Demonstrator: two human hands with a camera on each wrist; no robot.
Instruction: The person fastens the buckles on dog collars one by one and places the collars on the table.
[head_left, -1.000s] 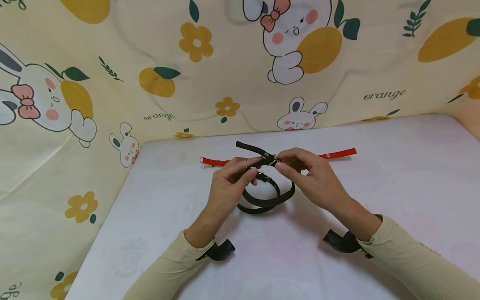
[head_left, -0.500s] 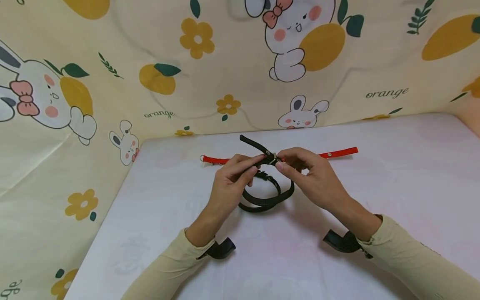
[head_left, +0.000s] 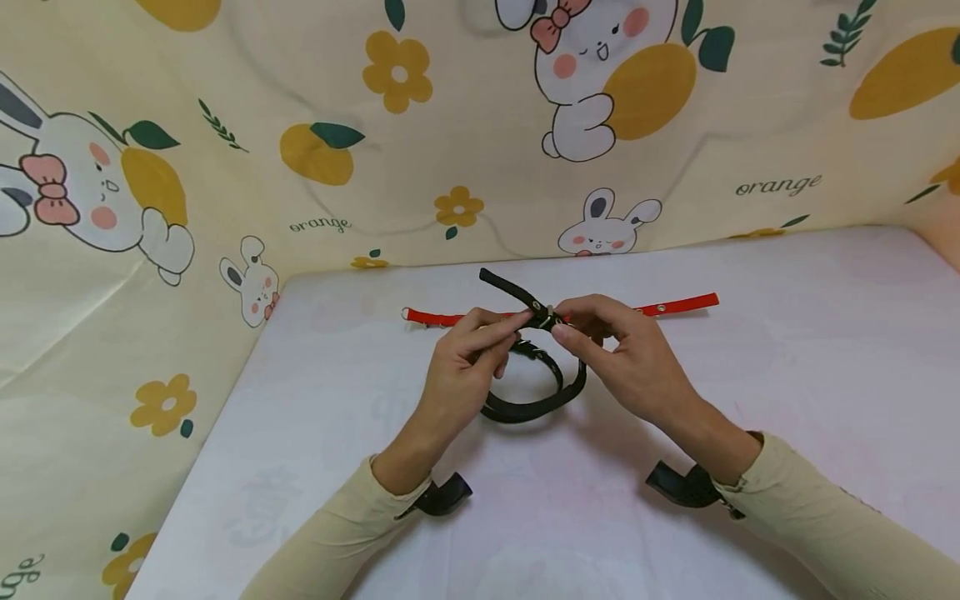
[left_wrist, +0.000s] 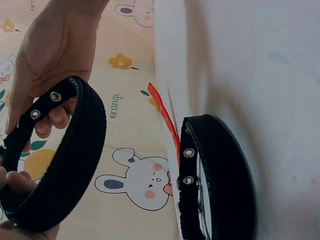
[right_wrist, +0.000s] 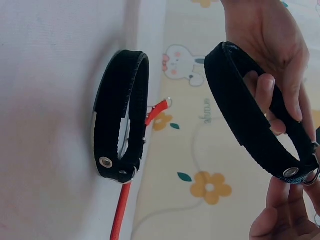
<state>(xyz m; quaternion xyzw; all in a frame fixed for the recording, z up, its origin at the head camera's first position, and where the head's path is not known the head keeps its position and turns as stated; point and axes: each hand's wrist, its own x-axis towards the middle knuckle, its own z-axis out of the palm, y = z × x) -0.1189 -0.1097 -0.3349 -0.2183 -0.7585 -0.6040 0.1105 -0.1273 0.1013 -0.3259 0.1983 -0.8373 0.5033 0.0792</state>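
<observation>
A black buckled collar [head_left: 506,286], closed into a loop with its strap tail sticking up to the left, is held above the table between both hands. My left hand [head_left: 461,362] pinches the strap just left of the buckle, the index finger stretched along it. With thumb and fingers, my right hand [head_left: 630,354] grips the collar at the buckle's right side. Metal eyelets show on the held strap in the left wrist view. A second black collar [left_wrist: 227,175] stands on the table as a loop beneath, partly hidden by the held one in the head view.
A red strap [head_left: 690,304] with a ring at its left end lies straight across the table behind the hands, its middle hidden. The white tabletop [head_left: 525,533] meets a patterned cloth wall [head_left: 420,242] at the back. A black device [head_left: 442,496] sits at the left wrist.
The left index finger has slid slightly right toward the buckle, and the strap tail has tipped up a little. The held loop now overlaps the lower collar more. The right hand hardly moves.
</observation>
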